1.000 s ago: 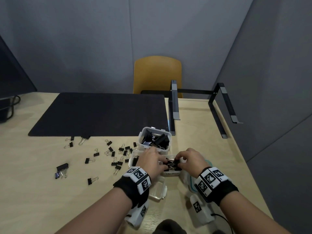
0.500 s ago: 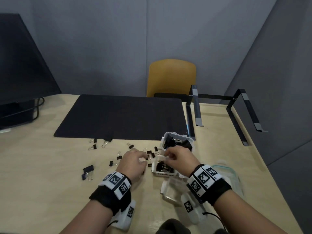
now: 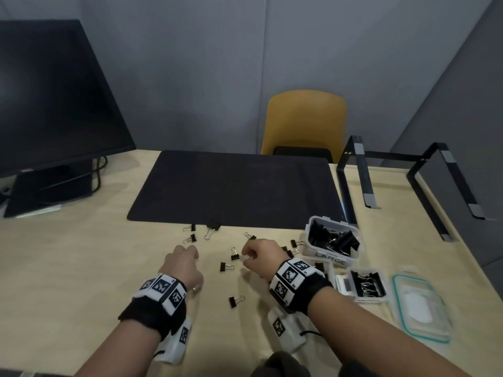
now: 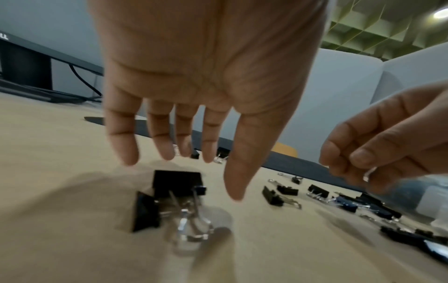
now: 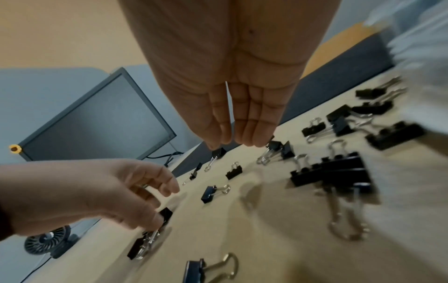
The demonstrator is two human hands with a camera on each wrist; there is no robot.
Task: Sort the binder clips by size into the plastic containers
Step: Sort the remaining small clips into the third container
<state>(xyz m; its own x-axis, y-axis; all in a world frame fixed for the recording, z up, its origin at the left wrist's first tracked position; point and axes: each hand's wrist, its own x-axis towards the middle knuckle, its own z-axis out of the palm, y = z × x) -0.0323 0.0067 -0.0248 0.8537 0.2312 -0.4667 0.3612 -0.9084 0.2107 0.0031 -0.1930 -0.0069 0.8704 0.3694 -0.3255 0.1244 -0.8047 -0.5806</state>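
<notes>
Small black binder clips [image 3: 226, 266] lie scattered on the wooden table between my hands. My left hand [image 3: 190, 254] hovers with its fingers straight and spread [image 4: 198, 168] just above two bigger clips [image 4: 177, 183] lying together. My right hand [image 3: 246, 257] has thumb and fingers pressed together [image 5: 230, 141] at a small clip [image 5: 218, 152], whose wire handles hang below the fingertips. On the right, the clear container marked LARGE [image 3: 330, 258] holds big clips. A smaller container [image 3: 381, 278] in front of it holds medium ones.
A black mat [image 3: 234, 191] lies behind the clips. A monitor [image 3: 54, 99] stands at the left and a metal stand [image 3: 359, 172] at the right. A clear lid with a teal rim [image 3: 419, 311] lies near the right edge. A yellow chair [image 3: 304, 121] is behind the table.
Both hands have left the containers and moved left over the scattered clips. The left hand went furthest. The head view has swung left, so the monitor now shows.
</notes>
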